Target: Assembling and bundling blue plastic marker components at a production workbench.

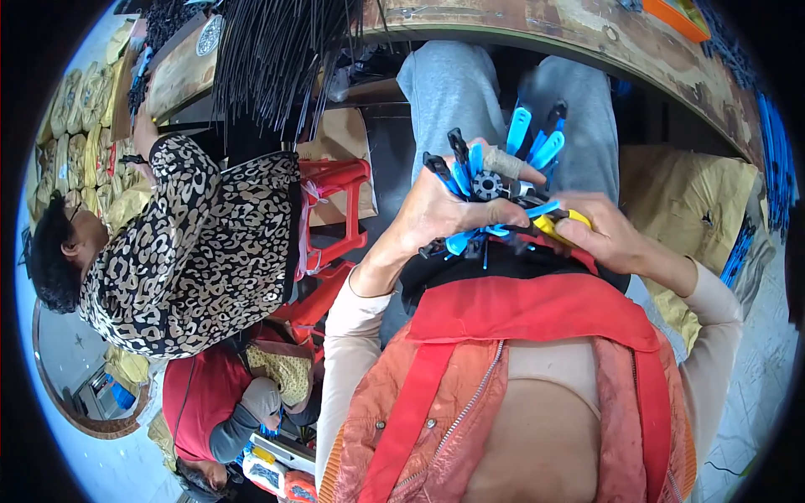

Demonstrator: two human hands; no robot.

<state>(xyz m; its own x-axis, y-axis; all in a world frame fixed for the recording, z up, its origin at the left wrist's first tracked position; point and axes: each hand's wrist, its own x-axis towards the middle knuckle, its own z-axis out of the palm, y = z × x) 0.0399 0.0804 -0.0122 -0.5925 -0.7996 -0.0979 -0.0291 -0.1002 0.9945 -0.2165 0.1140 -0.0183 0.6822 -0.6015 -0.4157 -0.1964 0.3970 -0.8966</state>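
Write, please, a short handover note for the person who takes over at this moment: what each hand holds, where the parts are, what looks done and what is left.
Left hand: shut on a bundle of blue and black plastic pieces, held fanned out above the lap; one finger wears a tape wrap.
Right hand: shut on a yellow-handled tool, its tip at the bundle's lower right.
Nearby: long black rods hang from the wooden table; a red stool stands to the left, beside a co-worker in a spotted top.
Done: many pieces are gathered in the bundle.
Left: cannot tell how many pieces remain.
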